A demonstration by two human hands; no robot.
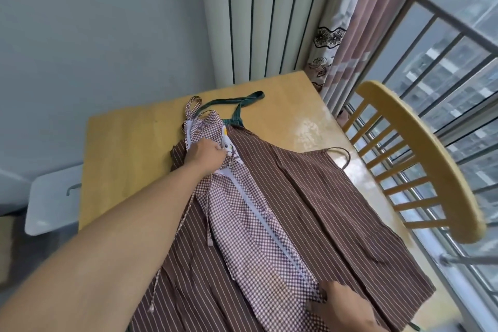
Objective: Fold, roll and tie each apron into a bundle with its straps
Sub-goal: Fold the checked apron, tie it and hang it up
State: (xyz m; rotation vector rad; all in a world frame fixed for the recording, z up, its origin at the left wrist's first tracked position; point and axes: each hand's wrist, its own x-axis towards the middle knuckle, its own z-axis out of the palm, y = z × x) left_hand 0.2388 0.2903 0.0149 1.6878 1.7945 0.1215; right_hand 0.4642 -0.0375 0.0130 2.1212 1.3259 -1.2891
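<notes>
Wooden table [118, 148] mid-frame, grey wall upper left, window bars right. Striped apron [336, 210] is spread out, with the folded checked apron [250, 224] on top. Left hand [206, 153] pinches its upper part; right hand [342, 307], partly cut off at the bottom, pinches its hem.

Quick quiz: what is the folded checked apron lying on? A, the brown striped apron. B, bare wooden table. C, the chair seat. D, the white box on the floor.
A: the checked apron lies lengthwise on the spread brown striped apron, which covers the table.
</notes>
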